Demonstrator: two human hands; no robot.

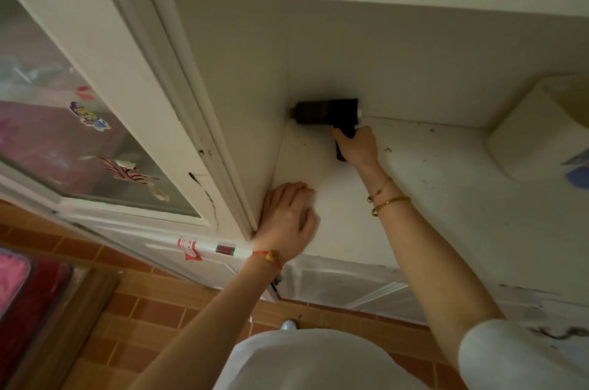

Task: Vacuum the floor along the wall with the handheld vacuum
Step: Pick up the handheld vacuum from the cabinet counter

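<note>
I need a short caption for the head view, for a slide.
Right hand holds the handheld vacuum into the ledge corner; left hand rests nearby.

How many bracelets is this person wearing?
3: two gold bangles on the right wrist, one red cord bracelet on the left wrist. None seem hidden.

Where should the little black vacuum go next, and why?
Probably slide it right along the back wall. The right hand holds the handheld vacuum with its nozzle in the left corner of the white surface, and dark crumbs and a curled scrap lie to the right. The left hand rests flat by the cabinet frame.
</note>
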